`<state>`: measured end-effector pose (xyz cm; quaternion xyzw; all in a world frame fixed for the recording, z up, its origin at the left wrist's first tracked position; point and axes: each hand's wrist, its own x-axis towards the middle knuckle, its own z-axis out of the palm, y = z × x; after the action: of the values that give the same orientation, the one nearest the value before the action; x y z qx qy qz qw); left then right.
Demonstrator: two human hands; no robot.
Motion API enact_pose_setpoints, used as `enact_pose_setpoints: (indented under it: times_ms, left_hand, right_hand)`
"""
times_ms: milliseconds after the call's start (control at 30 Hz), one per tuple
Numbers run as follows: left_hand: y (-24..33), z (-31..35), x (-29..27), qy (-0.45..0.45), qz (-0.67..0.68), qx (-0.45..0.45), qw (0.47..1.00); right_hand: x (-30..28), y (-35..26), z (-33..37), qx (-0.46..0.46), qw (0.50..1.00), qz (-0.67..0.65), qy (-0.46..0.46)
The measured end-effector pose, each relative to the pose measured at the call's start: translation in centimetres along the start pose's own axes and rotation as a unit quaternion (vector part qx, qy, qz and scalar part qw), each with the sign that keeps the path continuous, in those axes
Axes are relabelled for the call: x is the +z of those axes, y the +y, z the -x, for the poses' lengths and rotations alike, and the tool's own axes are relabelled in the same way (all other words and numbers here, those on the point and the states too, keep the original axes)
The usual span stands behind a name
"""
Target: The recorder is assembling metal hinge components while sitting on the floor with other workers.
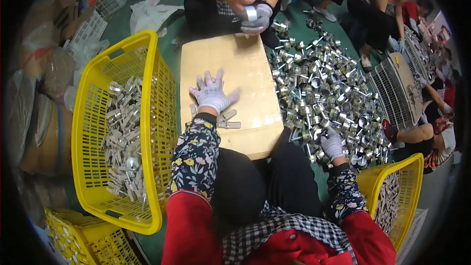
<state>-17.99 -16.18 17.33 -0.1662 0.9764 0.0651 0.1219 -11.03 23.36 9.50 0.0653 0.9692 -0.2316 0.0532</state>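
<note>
My left hand (213, 94), in a pale glove, lies with fingers spread over a tan board (245, 132) in front of my knees. Beside its wrist, several flat grey metal pieces (227, 119) rest on the board, partly covered by the hand and sleeve. Down at the right, my gloved right hand (332, 146) reaches into a heap of shiny metal cups (328, 88) with short stems. Its fingers are curled among the cups, and what they hold is hidden.
At left stands a yellow basket (153, 167) of flat metal pieces; another yellow basket (417, 186) is at lower right. Across the board a co-worker's gloved hand (258, 19) holds a metal cup (250, 13). White crates (390, 91) stand farther right, near other people.
</note>
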Motion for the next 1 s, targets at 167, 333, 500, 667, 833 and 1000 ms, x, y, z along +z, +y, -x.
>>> enact_pose_setpoints:
  times_ms: [167,333,500,667,833,1000]
  left_hand:
    - [-2.5,-3.3,2.6,0.036,0.042,-0.052,0.997]
    - [-7.0,-2.9,1.8,0.07,0.18,-0.034,0.981]
    - [-11.8,-1.5,3.4,0.094,0.442,0.037,0.891]
    - [-11.5,-0.6,4.8,0.027,0.407,0.019,0.913]
    - [-12.2,0.7,6.1,0.023,0.485,0.055,0.873]
    - [-12.3,0.3,7.3,0.044,0.504,0.067,0.86]
  right_hand:
    - [0.9,4.3,-1.5,0.002,0.995,-0.052,0.083]
    - [-1.0,1.4,-0.9,0.017,0.959,-0.28,-0.047]
    - [-11.0,-16.1,2.1,0.025,0.8,-0.488,-0.347]
    - [-9.3,-24.4,2.8,0.007,0.72,-0.491,-0.491]
    - [-1.0,-26.6,2.6,0.09,0.824,-0.318,-0.46]
    - [8.6,-25.2,0.0,-0.085,0.906,-0.215,-0.354]
